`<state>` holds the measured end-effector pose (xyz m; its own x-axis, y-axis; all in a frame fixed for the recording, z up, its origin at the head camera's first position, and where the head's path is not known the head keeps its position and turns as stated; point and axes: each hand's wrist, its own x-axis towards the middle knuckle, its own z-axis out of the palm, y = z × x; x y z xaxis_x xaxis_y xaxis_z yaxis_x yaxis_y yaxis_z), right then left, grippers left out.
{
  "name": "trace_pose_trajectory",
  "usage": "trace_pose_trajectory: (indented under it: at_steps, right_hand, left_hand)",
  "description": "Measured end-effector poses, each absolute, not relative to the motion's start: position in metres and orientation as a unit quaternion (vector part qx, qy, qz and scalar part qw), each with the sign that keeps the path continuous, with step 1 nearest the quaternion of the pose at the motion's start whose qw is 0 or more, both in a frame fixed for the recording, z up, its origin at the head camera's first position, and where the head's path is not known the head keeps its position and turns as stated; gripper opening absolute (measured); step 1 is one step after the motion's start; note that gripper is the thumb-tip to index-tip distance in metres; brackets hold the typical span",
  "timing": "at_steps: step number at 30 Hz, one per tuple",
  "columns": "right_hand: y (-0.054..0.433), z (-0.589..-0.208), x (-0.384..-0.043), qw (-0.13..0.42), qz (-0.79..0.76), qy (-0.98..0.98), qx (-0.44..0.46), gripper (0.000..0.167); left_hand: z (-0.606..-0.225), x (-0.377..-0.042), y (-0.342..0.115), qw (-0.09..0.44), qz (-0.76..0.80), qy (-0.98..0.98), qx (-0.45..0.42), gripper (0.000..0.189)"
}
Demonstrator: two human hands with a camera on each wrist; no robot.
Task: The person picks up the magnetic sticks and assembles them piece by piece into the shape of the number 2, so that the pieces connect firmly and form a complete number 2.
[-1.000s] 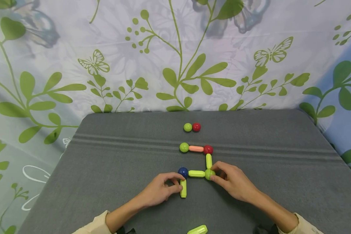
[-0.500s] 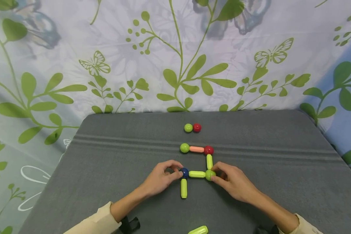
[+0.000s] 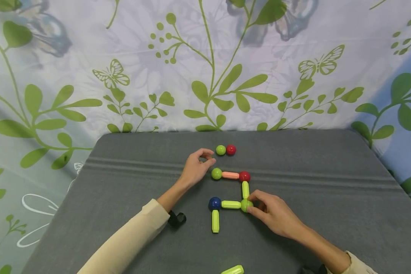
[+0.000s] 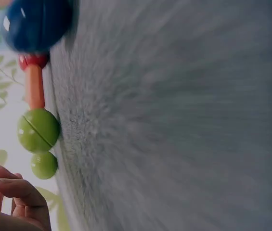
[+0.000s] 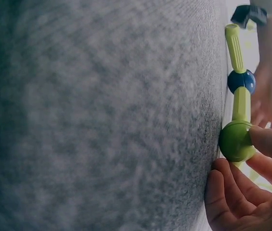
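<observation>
A zigzag of balls and rods lies on the grey table. My right hand [image 3: 277, 215] pinches its near green ball [image 5: 236, 141] between thumb and fingers. From that ball one yellow-green rod [image 3: 231, 204] runs left to a blue ball [image 3: 214, 203], and another rod [image 3: 245, 190] runs back to a red ball [image 3: 244, 176]. An orange rod [image 3: 230, 175] links the red ball to a second green ball [image 3: 216, 174]. A further rod [image 3: 215, 221] points toward me from the blue ball. My left hand [image 3: 196, 165], holding nothing, hovers left of a loose green ball [image 3: 220, 150], fingers loosely bent.
Beside the loose green ball sits a loose red ball [image 3: 231, 149] at the back. One yellow-green rod [image 3: 233, 270] lies at the near edge of the view. Behind the grey table [image 3: 311, 163] hangs a leaf-patterned cloth [image 3: 178, 68].
My left hand has left the rod, touched the blue ball, then moved away toward the back and the loose balls. My right hand stays on the green ball.
</observation>
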<state>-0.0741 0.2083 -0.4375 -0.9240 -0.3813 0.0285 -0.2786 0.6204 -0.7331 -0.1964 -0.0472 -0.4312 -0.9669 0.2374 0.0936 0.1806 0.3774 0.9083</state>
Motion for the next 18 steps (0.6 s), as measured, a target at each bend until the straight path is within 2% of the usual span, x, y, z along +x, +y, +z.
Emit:
trace_pose_trajectory:
  at_steps: [6,13,18]
  right_hand:
    - [0.209,-0.438,-0.075,0.062,-0.392,0.899,-0.188,0.015]
    - [0.209,-0.438,-0.074,0.067,-0.394,0.898,-0.183,0.015]
    - [0.209,-0.438,-0.074,0.066,-0.394,0.898,-0.185,0.015]
  left_hand:
    - [-0.441,-0.226,-0.031,0.014,0.505,0.857,0.102,0.032]
    - [-0.443,-0.244,-0.022,0.052,0.385,0.912,0.134,0.052]
    - [-0.446,-0.247,-0.018,0.06,0.369,0.917,0.14,0.045]
